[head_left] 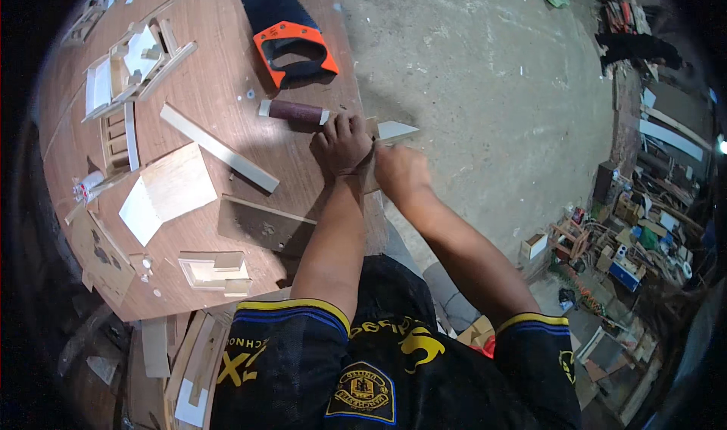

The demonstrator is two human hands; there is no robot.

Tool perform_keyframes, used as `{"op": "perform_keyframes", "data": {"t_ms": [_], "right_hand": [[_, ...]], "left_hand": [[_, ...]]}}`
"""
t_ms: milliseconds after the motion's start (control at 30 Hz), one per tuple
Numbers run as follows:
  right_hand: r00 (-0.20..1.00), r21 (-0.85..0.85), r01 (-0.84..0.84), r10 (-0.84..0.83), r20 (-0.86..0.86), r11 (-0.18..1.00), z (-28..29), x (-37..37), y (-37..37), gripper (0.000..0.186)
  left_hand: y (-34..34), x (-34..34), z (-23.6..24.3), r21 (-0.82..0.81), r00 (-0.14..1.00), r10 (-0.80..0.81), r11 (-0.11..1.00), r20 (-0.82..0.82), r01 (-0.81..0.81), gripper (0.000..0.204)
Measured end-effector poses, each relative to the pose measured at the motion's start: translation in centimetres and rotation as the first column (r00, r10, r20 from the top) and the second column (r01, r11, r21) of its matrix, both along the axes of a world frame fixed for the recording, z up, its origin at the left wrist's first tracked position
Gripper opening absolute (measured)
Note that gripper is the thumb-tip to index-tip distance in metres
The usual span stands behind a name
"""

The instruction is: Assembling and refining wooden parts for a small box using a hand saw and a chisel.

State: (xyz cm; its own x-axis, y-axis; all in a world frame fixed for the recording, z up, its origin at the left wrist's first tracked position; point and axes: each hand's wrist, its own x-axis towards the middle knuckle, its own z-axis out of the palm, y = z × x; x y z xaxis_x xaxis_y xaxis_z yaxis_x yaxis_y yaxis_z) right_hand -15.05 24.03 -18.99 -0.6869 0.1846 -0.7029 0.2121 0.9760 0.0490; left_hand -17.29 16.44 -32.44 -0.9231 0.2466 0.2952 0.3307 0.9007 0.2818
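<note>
At the table's right edge, my left hand point(344, 144) is closed, its fingers curled over a small wood piece with a white, pointed end point(397, 131) that juts past the edge. Close beside it, my right hand point(404, 174) is a fist just below that white tip; whatever lies inside the fist is hidden. Just beyond my left fingers lies a block wrapped in dark red sandpaper point(297, 112), pale at both ends. A handsaw point(291, 50) with an orange and black handle rests farther up the table.
The brown tabletop point(257, 146) carries a long wood strip point(219, 147), a white-and-tan board point(170, 188), a flat dark-shaded board point(261, 224), a small tray-like frame point(216, 271) and a wooden model point(129, 70). Scrap and tools point(628, 241) pile up along the right wall.
</note>
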Motion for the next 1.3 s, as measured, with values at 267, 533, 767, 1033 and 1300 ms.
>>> {"op": "perform_keyframes", "data": {"t_ms": [267, 533, 767, 1033, 1300], "right_hand": [[0.999, -0.001, 0.044, -0.044, -0.015, 0.999, -0.8, -0.1, -0.8, 0.024], [0.981, -0.152, 0.164, -0.178, -0.082, 0.975, -2.3, 3.0, 1.2, 0.032], [0.986, -0.164, 0.141, -0.153, -0.064, 0.976, -0.7, 4.9, 0.8, 0.057], [0.975, -0.164, 0.205, -0.216, -0.048, 0.965, -1.1, 4.1, 0.7, 0.059], [0.986, -0.126, 0.167, -0.169, -0.004, 0.978, 0.5, 2.7, 1.1, 0.056]], "left_hand": [[-0.2, 0.6, -0.5, -0.008, 0.997, 0.008, 1.000, 0.082, -0.008, 0.010], [0.3, 0.3, -1.1, 0.013, 0.999, 0.028, 1.000, 0.042, -0.028, 0.017], [0.3, 0.2, -0.7, -0.025, 0.993, 0.049, 0.999, 0.109, -0.047, 0.013], [0.5, 0.4, -1.2, -0.017, 0.972, 0.035, 0.999, 0.232, -0.032, 0.016], [0.5, 0.4, -1.7, 0.045, 0.994, 0.047, 0.998, 0.096, -0.051, 0.018]]}}
